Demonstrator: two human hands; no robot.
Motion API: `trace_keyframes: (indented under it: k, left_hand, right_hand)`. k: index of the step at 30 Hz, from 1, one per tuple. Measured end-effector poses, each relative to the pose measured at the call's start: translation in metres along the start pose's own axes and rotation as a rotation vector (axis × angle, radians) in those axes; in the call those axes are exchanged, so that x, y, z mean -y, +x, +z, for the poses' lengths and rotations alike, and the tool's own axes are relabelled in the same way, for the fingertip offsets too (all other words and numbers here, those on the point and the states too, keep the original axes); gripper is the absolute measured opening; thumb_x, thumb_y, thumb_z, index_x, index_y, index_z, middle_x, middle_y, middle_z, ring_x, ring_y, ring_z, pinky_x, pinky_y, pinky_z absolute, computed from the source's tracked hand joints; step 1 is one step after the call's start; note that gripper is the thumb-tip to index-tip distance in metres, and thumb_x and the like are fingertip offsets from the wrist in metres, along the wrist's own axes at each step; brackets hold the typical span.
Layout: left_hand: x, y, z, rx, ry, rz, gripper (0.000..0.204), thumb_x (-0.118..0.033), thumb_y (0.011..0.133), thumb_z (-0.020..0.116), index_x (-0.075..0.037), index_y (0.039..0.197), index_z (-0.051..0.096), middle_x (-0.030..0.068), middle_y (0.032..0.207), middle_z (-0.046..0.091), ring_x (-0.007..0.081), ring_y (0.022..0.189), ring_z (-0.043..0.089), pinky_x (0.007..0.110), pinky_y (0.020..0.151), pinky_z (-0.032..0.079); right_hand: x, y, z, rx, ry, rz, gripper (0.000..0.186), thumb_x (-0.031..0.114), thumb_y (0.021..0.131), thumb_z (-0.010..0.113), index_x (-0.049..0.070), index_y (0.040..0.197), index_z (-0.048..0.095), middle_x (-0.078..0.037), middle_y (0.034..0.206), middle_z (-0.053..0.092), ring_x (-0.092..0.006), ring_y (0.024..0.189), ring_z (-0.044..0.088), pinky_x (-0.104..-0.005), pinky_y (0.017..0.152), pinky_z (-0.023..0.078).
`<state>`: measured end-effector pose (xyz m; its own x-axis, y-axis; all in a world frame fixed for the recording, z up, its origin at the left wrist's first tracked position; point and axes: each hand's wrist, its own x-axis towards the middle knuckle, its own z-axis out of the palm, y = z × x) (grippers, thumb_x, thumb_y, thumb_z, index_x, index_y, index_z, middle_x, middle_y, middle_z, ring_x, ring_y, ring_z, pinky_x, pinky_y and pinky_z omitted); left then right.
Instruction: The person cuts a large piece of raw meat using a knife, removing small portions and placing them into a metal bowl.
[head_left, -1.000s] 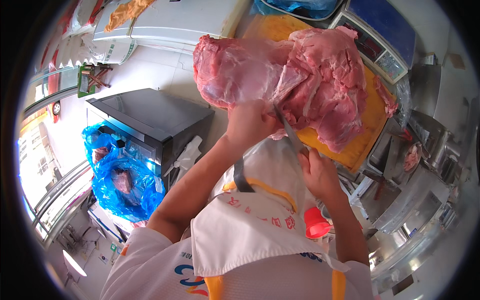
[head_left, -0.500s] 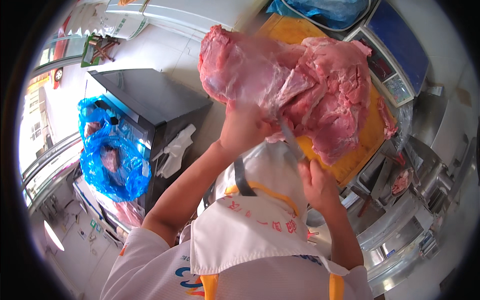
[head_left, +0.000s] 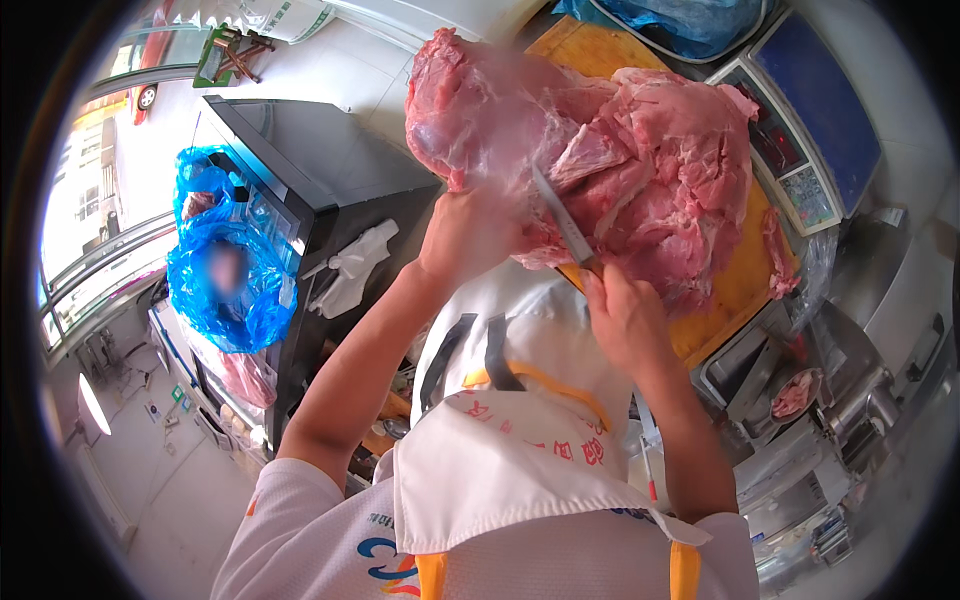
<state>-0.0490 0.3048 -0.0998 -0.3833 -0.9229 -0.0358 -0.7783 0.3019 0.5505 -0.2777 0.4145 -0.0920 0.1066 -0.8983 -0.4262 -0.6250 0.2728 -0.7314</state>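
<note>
1. Head view, far left: a blue bag (head_left: 268,318) holds something blurred; no writing on it is legible.
2. Next, a white sack (head_left: 285,20) near the top carries green print, curved at the rim.
3. Blue lettering and a coloured emblem mark the shirt (head_left: 310,545), partly covered by the apron (head_left: 500,480), which has a row of red characters on its bib.
4. The left hand (head_left: 465,235) seems to grasp the near edge of the meat (head_left: 600,160); its fingertips are blurred.
5. The knife (head_left: 562,215) points into the middle of the meat, beside a pale, bared ridge. Its blade has small marks, too fine to read.
6. The right hand (head_left: 630,310) is clenched round the knife's handle.
7. The meat lies across the yellow board (head_left: 715,325). Cutting looks partway: the right part is opened out, yet it appears joined to the left part, so separating them seems left undone.
8. A strip (head_left: 775,250) lies apart at the board's right edge, apparently already cut off.
9. Beyond, the scale (head_left: 790,140) has a keypad with tiny marks.
</note>
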Motion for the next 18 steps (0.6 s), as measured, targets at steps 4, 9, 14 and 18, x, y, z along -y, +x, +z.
trace_keyframes:
  k: [4, 9, 14, 18]
  left_hand:
    - [-0.002, -0.005, -0.003, 0.02, -0.097, -0.065, 0.012, -0.01, 0.077, 0.068, 0.001, 0.075, 0.063, 0.0204, 0.067, 0.065, 0.0382, 0.061, 0.068, 0.041, 0.06, 0.055]
    - [0.005, -0.013, -0.004, 0.051, -0.118, -0.107, 0.009, -0.008, 0.077, 0.067, 0.001, 0.077, 0.064, 0.0203, 0.067, 0.065, 0.038, 0.062, 0.069, 0.04, 0.061, 0.055]
    - [0.002, -0.008, -0.009, 0.06, -0.136, -0.099, 0.008, -0.006, 0.078, 0.067, 0.001, 0.079, 0.065, 0.0199, 0.067, 0.065, 0.0369, 0.063, 0.069, 0.04, 0.062, 0.056]
    - [0.003, -0.011, -0.011, 0.06, -0.154, -0.133, 0.01, -0.009, 0.08, 0.07, 0.001, 0.082, 0.066, 0.0185, 0.071, 0.066, 0.0352, 0.064, 0.068, 0.04, 0.063, 0.055]
  right_hand:
    - [-0.023, -0.024, 0.005, 0.047, -0.152, -0.087, 0.024, 0.022, 0.107, 0.06, -0.001, 0.11, 0.061, -0.028, 0.084, 0.07, -0.0536, 0.082, 0.067, -0.059, 0.068, 0.051]
    - [-0.005, -0.011, -0.009, 0.014, 0.009, -0.065, 0.029, 0.027, 0.106, 0.06, 0.0, 0.096, 0.062, -0.03, 0.078, 0.068, -0.0525, 0.076, 0.067, -0.0595, 0.068, 0.053]
    - [-0.019, -0.001, 0.005, 0.08, -0.138, -0.052, 0.033, 0.029, 0.107, 0.058, -0.002, 0.096, 0.061, -0.03, 0.076, 0.068, -0.0536, 0.078, 0.067, -0.0596, 0.07, 0.053]
    - [-0.018, -0.033, -0.017, 0.134, -0.119, -0.026, 0.03, 0.026, 0.107, 0.059, -0.002, 0.096, 0.059, -0.029, 0.075, 0.067, -0.0537, 0.077, 0.067, -0.0571, 0.068, 0.053]
